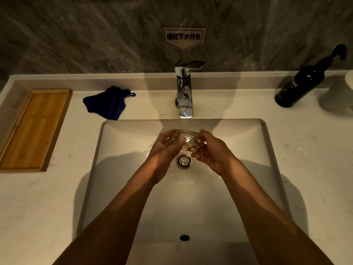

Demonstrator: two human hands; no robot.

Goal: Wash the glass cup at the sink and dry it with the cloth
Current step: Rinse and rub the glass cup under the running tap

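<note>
Both bare hands are meeting over the middle of the white rectangular ceramic sink (118, 142), holding one clear glass cup (188, 140) between them directly under the thin stream of water (185, 124) that is running from the single chrome faucet (183, 88) standing at the basin's back edge. The left hand (165, 148) is curling around the cup's left side with its thumb pressing across the glass, and the right hand (212, 150) is cupping the right side with its fingers wrapping underneath, so each hand is closing on the cup rather than lying spread. The cup is hanging just above the round metal drain (183, 161), not touching the basin floor. Open basin is lying to either side of the forearms and toward the near rim, where one small dark overflow hole (184, 237) is showing. On the pale stone countertop (305, 150), one crumpled dark blue cloth (107, 104) is lying near the sink's back left corner, touching nothing else. One shallow rectangular wooden tray (32, 129) is sitting along the counter's left edge, well apart from the cloth. One tall black pump bottle (303, 81) is standing at the back right corner, with a pale rounded object beside it that is cut off by the frame. The counter between the sink's right rim and the bottle is lying bare. One printed sign (183, 38) is sticking to the grey marbled wall (76, 35) above the faucet.
</note>
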